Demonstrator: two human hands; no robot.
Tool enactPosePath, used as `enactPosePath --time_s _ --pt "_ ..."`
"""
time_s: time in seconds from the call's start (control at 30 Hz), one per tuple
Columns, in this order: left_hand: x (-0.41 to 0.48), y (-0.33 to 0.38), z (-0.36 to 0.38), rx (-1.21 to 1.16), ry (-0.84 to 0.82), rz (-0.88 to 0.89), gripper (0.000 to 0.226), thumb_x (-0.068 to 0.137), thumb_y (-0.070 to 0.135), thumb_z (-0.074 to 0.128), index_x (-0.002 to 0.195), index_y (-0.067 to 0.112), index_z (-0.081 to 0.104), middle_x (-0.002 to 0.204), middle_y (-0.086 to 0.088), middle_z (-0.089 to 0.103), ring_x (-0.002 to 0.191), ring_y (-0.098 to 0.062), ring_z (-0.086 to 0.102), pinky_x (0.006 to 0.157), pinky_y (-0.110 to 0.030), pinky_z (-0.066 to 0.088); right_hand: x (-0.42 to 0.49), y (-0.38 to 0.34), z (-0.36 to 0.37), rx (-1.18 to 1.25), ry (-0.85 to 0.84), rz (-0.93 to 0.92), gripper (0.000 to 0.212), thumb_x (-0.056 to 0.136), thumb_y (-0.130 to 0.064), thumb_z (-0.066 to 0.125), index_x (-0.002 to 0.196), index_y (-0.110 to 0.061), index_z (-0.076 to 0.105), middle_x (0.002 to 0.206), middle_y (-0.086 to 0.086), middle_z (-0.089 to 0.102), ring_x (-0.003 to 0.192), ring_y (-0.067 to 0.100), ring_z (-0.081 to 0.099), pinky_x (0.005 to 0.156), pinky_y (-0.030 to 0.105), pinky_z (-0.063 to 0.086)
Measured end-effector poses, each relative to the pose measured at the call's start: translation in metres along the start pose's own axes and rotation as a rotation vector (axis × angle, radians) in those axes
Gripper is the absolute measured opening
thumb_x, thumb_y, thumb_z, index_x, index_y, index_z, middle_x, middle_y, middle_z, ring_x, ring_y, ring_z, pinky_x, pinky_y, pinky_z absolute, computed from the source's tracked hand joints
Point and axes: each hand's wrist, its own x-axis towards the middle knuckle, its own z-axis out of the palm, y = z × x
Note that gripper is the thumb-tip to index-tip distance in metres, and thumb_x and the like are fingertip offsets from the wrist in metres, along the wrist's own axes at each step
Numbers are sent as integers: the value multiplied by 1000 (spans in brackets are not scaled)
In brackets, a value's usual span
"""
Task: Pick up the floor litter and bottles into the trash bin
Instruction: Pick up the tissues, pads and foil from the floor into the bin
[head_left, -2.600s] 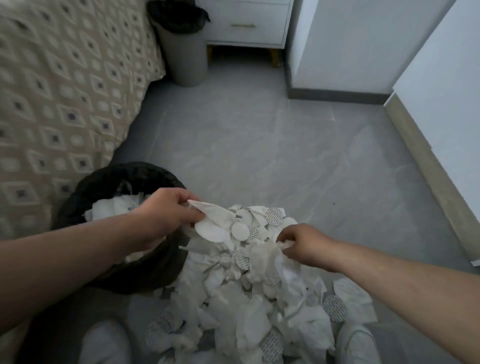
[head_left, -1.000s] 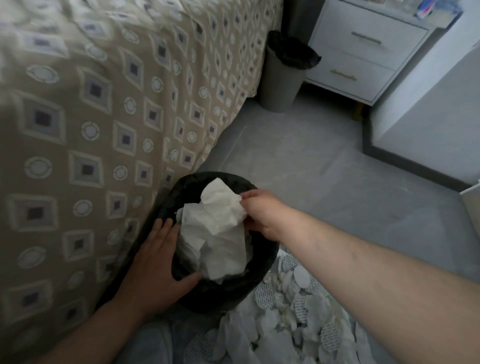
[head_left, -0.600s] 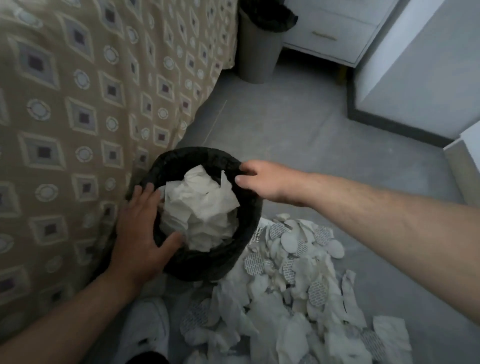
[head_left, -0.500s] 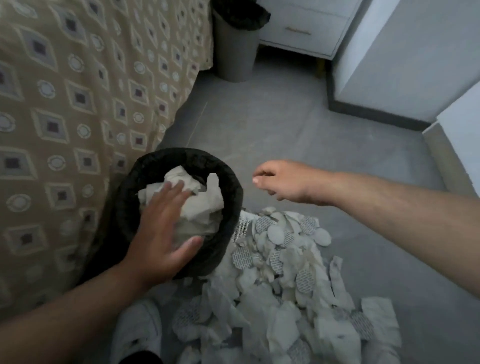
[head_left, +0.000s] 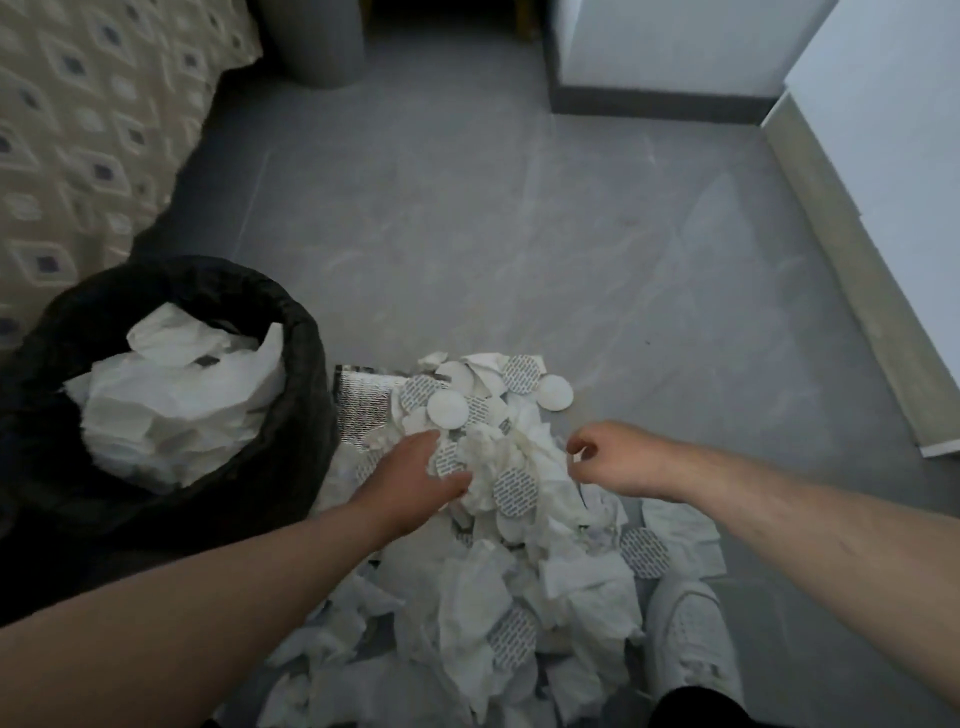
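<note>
A heap of white litter (head_left: 483, 582), crumpled tissues and round paper discs, lies on the grey floor in front of me. To its left stands the black-lined trash bin (head_left: 304, 338), piled high with white paper (head_left: 176, 400). My left hand (head_left: 410, 478) lies on the top of the heap with fingers and thumb spread around a crumpled tissue. My right hand (head_left: 613, 460) hovers at the heap's right side, fingers loosely curled, with a gap between thumb and fingers and nothing visibly held. No bottle is in sight.
A silver foil wrapper (head_left: 358, 405) lies between bin and heap. The patterned bed (head_left: 78, 130) rises at the left, a grey bin (head_left: 322, 47) stands at the back, and a white wall with a baseboard (head_left: 852, 291) runs along the right. My white shoe (head_left: 685, 639) stands beside the heap.
My right hand dropped a tissue into the bin and came back to the heap. My left hand left the bin's rim and moved onto the litter. The view swung down to the pile.
</note>
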Motion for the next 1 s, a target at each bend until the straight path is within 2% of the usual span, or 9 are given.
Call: enactPosePath --time_s 0.07,0.13,0.27,0.47,0.63,0.73,0.83,0.93,1.0 --pt "12 -2 24 -183 148 -144 67 73 52 67 126 14 51 129 -6 55 119 -25 52 99 -36 43 10 12 5 42 10 9 33 82 -25 60 113 -15 64 115 5 65 104 21 60 76 25 43" --pt "18 -3 39 -157 278 -249 52 70 49 70 109 17 59 116 -7 62 107 -28 58 88 -35 48 19 19 8 104 55 26 27 82 -22 60 107 -15 67 110 7 68 99 21 62 82 29 48" --pt "28 -2 55 -41 312 -422 51 68 48 70 112 24 62 116 -13 59 108 -34 55 89 -37 45 32 25 14 189 95 58 32 84 -18 59 115 -12 64 114 6 66 101 23 61 84 30 48" --pt "28 2 49 -226 334 -311 16 78 19 69 88 8 71 83 -10 69 78 -26 62 66 -28 44 43 25 32 237 114 85 41 84 -20 57 124 -12 58 122 6 61 100 21 60 77 26 48" --pt "17 0 31 -253 346 -268 12 80 15 70 89 7 72 79 -7 69 77 -23 63 68 -28 46 50 22 62 245 152 150 57 81 -31 66 133 -15 46 131 8 54 113 26 56 82 26 43" --pt "10 -2 15 -305 334 -228 9 79 13 71 86 8 72 75 -3 68 73 -19 62 68 -29 47 56 19 76 246 218 162 45 80 -27 66 122 -16 56 126 8 59 113 25 56 86 27 43" --pt "5 2 -3 -351 314 -198 9 79 13 71 79 5 70 70 -6 66 65 -20 58 61 -31 47 60 20 74 252 269 163 18 83 -16 59 99 -15 68 109 7 67 100 22 61 75 22 42" --pt "-4 12 -28 -407 271 -167 6 80 11 71 74 9 69 61 -1 60 54 -13 51 49 -22 42 54 14 56 250 235 61 8 82 -16 62 88 -17 67 91 1 67 83 16 61 66 21 40" --pt "-16 24 -52 -395 212 -129 3 78 13 73 77 13 71 64 0 64 57 -11 56 54 -24 47 39 3 34 219 200 -35 7 82 -17 65 88 -17 68 82 -5 63 72 12 59 66 21 43"
